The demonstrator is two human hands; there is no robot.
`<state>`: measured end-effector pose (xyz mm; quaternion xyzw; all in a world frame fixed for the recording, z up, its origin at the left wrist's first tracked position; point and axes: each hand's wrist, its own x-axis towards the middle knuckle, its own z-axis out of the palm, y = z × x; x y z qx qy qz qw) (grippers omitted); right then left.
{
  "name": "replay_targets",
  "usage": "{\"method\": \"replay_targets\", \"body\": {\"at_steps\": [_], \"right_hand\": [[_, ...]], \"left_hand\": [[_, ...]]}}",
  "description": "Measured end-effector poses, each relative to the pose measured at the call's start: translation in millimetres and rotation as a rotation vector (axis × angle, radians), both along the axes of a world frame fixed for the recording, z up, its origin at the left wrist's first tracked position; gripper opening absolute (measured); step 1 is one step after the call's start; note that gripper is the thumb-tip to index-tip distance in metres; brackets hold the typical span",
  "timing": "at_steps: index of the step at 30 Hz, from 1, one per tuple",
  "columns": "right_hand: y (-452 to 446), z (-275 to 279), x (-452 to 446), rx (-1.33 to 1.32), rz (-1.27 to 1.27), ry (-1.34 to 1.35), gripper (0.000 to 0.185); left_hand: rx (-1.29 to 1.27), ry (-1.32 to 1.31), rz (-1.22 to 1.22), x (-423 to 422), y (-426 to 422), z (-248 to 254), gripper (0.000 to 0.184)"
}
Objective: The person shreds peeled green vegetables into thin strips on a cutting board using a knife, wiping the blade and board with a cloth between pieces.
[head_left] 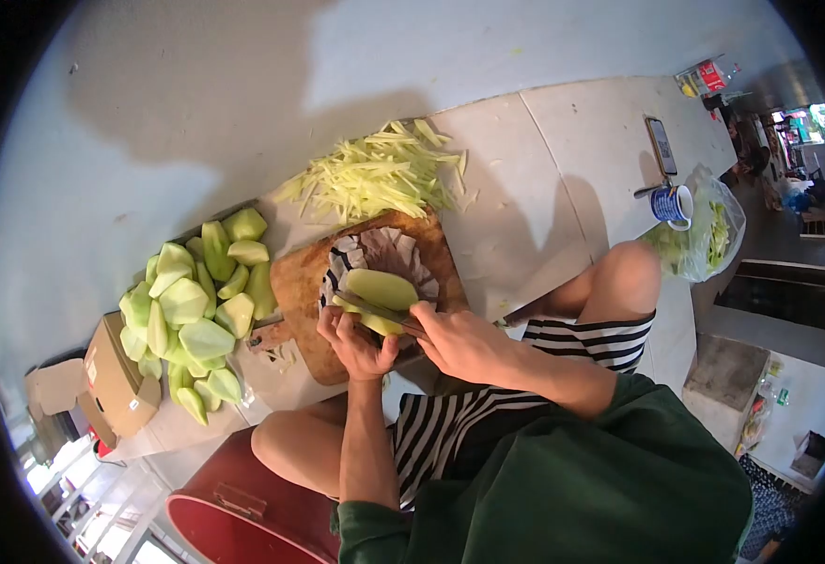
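Green shirt [563,479] nearest, fruit [384,287] is seemingly steadied in the left hand [358,352] against the knife [367,306] gripped by the right hand [464,345].

We count one metal knife [373,309], one brown wooden board [297,303], one blue-and-white mug [664,204], one black rectangular phone [660,147], one red plastic tub [220,470].

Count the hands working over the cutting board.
2: the left hand holding the pale green piece, and the right hand gripping the knife that crosses it. Neither is hidden; no others show there.
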<state>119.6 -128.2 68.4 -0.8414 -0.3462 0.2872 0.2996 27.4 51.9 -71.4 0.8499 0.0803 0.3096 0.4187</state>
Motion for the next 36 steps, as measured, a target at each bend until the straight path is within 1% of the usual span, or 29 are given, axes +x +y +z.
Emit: {"method": "replay_targets", "body": {"at_steps": [1, 5, 7, 9, 10, 14, 16, 19, 20, 21, 22, 25, 29, 31, 32, 34, 36], "right_hand": [[0.7, 0.3, -0.7, 0.036, 0.009, -0.021, 0.035], [-3.2, 11.1, -6.1, 0.113, 0.036, -0.128, 0.040], [-6.3, 39.9, -4.7, 0.044, 0.036, -0.047, 0.039], [-13.1, 49.8, -8.1, -0.012, 0.061, -0.031, 0.039], [-15.5, 51.5, -10.2, -0.064, 0.089, -0.019, 0.039], [-18.5, 50.2, -18.1, -0.122, 0.080, 0.012, 0.039], [-18.0, 49.2, -17.4, -0.006, 0.047, -0.063, 0.026], [-17.7, 55.9, -16.1, -0.035, 0.060, -0.055, 0.026], [-15.6, 57.8, -14.1, -0.035, 0.063, -0.051, 0.026], [-14.0, 60.1, -11.8, -0.082, 0.078, -0.009, 0.026], [-13.1, 61.0, -10.2, -0.130, 0.091, 0.031, 0.026], [-11.9, 48.0, -13.3, -0.113, 0.078, -0.026, 0.032], [-8.2, 45.0, -8.2, -0.124, 0.079, -0.027, 0.029], [-7.1, 39.9, -7.1, -0.080, 0.074, -0.026, 0.029], [-6.5, 35.1, -6.7, -0.080, 0.075, -0.026, 0.029], [-4.1, 17.3, -8.7, -0.001, 0.044, -0.061, 0.029], [-1.0, -21.7, -11.7, -0.045, 0.038, -0.067, 0.029]], "left_hand": [[0.001, 0.000, 0.000, -0.7, -0.2, -0.2, 0.079], [0.016, -0.009, 0.023, 1.1, -0.3, -1.8, 0.080], [0.021, -0.002, 0.035, 0.2, -0.1, -2.1, 0.082], [0.107, 0.009, 0.054, -0.5, 0.9, -1.2, 0.086], [0.105, 0.009, 0.050, 0.1, 0.8, -0.6, 0.086], [0.099, -0.010, 0.035, -1.2, 0.6, -3.7, 0.089], [0.077, -0.020, 0.036, -0.7, 0.6, -3.9, 0.090], [0.095, 0.023, 0.030, -5.3, 1.4, -6.9, 0.092], [0.083, 0.030, 0.038, -6.5, 1.1, -9.8, 0.096], [0.070, 0.038, 0.045, -7.8, 0.1, -10.3, 0.101], [0.068, 0.041, 0.046, -9.1, -0.4, -10.3, 0.101], [0.073, 0.066, 0.044, -9.0, -0.2, -12.3, 0.101], [0.073, 0.046, 0.041, -8.4, -0.2, -13.4, 0.101], [0.075, 0.050, 0.036, -8.8, 0.0, -11.7, 0.101], [0.059, 0.037, 0.046, -7.6, -1.2, -11.0, 0.098], [0.043, 0.026, 0.055, -6.2, -0.9, -8.6, 0.095], [0.070, 0.062, 0.047, -7.0, -0.2, -2.8, 0.085]]}}
